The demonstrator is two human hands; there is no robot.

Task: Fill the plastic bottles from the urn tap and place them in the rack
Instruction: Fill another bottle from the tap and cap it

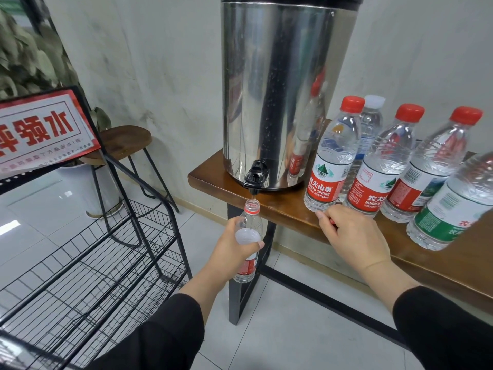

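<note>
In the head view, the left hand [234, 244] is gripping an uncapped plastic bottle [249, 236] around its upper body, low in the middle of the frame, and is holding its open mouth just under the black tap [255, 177] of the steel urn [285, 89], which is standing at the left end of the wooden bench [210, 180]. A thin thread of water seems to be running from the spout into the neck, though it is too fine to be sure, and the bottle is looking nearly empty. The right hand [352, 236] is resting at the bench's front edge, right of centre, its fingers curled in a clenched grip around something small and red, most likely the cap, but the object is mostly hidden. Behind that hand, toward the right of the frame, a row of capped bottles [330, 161] is standing on the bench. The black wire rack [93, 252] is filling the lower left, its shelves showing no bottles in the part in view, with a red and white sign [42, 129] leaning above it. By my judgement the filling step is in hand and the task is at an early stage. The next move is calling for holding the mouth steady under the spout until the level rises, closing the tap, screwing the cap on, then swinging left to set the bottle in the rack.
</note>
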